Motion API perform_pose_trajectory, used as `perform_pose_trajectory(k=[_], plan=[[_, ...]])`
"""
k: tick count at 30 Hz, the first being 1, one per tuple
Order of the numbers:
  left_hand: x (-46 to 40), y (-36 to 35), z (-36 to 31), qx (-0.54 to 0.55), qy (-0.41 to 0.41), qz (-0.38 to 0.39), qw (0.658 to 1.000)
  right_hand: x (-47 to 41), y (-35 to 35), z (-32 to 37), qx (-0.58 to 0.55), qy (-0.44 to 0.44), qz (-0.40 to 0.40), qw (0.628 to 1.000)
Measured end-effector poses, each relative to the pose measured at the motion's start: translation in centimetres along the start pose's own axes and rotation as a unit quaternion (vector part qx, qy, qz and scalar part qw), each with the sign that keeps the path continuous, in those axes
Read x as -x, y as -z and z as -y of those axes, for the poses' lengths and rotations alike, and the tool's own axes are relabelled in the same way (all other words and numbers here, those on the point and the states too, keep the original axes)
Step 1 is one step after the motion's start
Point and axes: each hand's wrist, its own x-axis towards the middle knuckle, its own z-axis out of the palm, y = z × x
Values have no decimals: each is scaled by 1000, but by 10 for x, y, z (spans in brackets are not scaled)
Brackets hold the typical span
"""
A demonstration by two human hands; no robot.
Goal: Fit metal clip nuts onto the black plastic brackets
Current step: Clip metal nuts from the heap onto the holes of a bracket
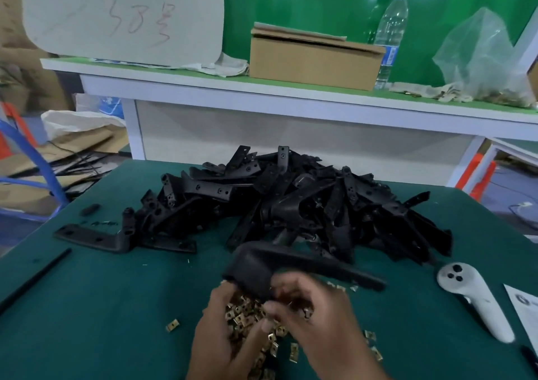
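Observation:
A big heap of black plastic brackets (291,202) covers the middle of the green table. One L-shaped black bracket (291,266) is lifted above a pile of brass-coloured metal clip nuts (247,315). My left hand (224,339) holds the bracket's thick end from below. My right hand (314,315) has its fingers curled at that same end, where a clip nut seems pinched, though motion blur hides the contact. Another bracket (93,238) lies flat at the left of the heap.
A white handheld controller (477,298) lies at the right, with a paper sheet (524,310) beside it. A thin black rod (35,277) lies at the left edge. Loose clip nuts (172,325) are scattered near my hands. Behind stands a white shelf (262,91) with a cardboard box, bottle and bag.

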Motion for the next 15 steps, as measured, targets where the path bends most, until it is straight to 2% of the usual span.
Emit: perform_pose_trajectory(k=[3,5,7,10,15], plan=[[-2,-1,-3,11,0,-33,999,16,1,-15,36,19,67,997],[-4,0,-3,88,61,-43,993,21,12,-36,136,23,63,988],[-10,2,-1,182,135,-58,972,26,21,-57,252,9,85,964],[-21,11,5,330,254,-90,905,30,26,-73,276,-11,120,954],[-22,19,10,521,325,17,789,26,23,-73,270,-4,83,959]])
